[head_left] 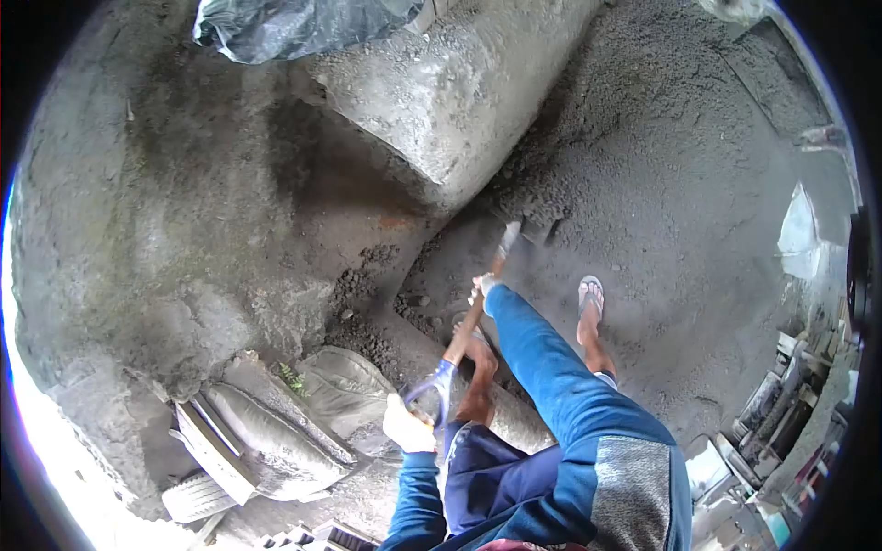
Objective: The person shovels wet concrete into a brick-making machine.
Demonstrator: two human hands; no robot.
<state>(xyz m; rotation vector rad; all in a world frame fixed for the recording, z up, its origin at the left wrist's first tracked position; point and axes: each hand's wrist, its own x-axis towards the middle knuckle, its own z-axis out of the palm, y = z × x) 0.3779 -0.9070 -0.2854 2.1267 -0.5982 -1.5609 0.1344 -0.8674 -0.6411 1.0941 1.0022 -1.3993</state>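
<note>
Shovel point(464, 326) is held w/ both hands: left hand point(407, 425) is clamped on the D-grip at the near end, right hand point(484, 285) is closed round the shaft further down, nearer the blade. Blade point(511, 235) is set beyond the right hand, tip pushed into the edge of the grey heap point(661, 165). Whether any load sits on it can't be told; it's too small and blurred. Approx. progress, as judged: little has been shifted, as most of the heap lies untouched ahead & right of the hands. Loose clods point(367, 275) are scattered left of the shaft, by the block point(441, 92). Filled sacks point(285, 432) lie left of the left hand.
</note>
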